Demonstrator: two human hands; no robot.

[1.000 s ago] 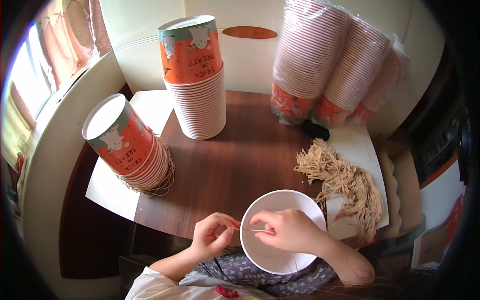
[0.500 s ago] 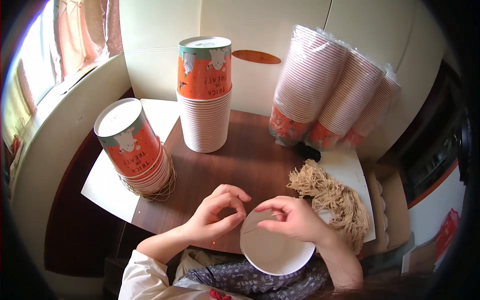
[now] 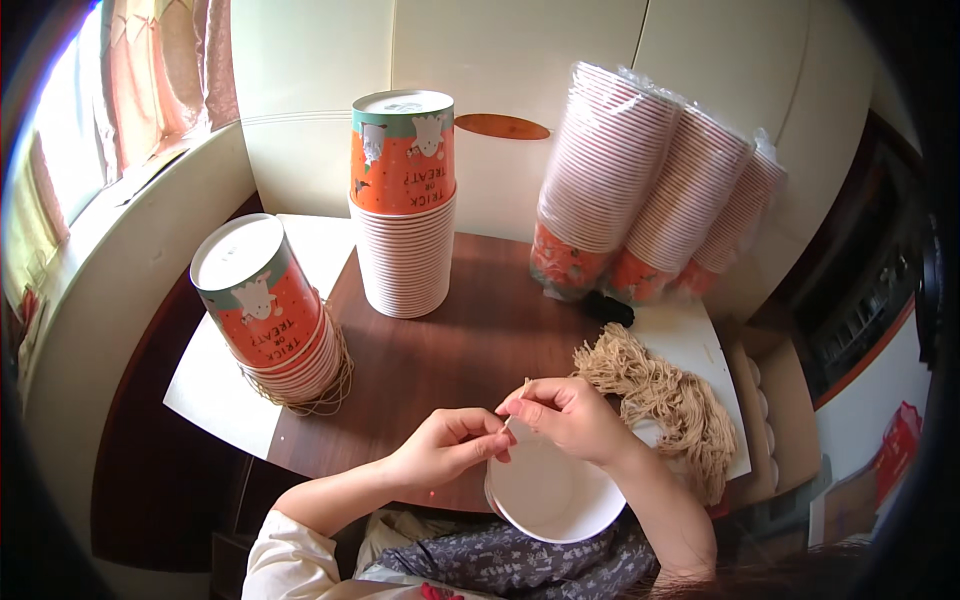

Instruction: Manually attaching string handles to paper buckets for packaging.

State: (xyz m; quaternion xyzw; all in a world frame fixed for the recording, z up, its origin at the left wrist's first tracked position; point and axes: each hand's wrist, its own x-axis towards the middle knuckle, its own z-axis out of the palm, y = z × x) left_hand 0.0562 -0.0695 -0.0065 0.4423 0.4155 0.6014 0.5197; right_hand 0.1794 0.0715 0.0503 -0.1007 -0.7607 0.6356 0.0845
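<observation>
A white-lined paper bucket [image 3: 558, 500] rests in my lap at the table's near edge, its open mouth facing up toward me. At its far left rim my two hands meet. My right hand [image 3: 568, 418] pinches a thin tan cord [image 3: 527, 384], whose end sticks up above the fingers. The fingertips of my left hand [image 3: 452, 446] are closed around a pale bit of the cord, close against the rim. Fingers partly cover where the cord meets the bucket wall. Right of the bucket lies a thick bundle of tan cords [image 3: 665, 385].
A tall upside-down stack of orange buckets [image 3: 403, 200] stands at the back. A shorter stack [image 3: 265, 310], with loose cords around its base, is at the left. Plastic-wrapped bucket stacks [image 3: 640, 190] lean at the back right. A cardboard box [image 3: 775, 400] sits beyond the table's right edge.
My left hand has moved right and closed at the rim, where its fingers were curled apart from the right hand. The cord end now points upward from my right fingers.
</observation>
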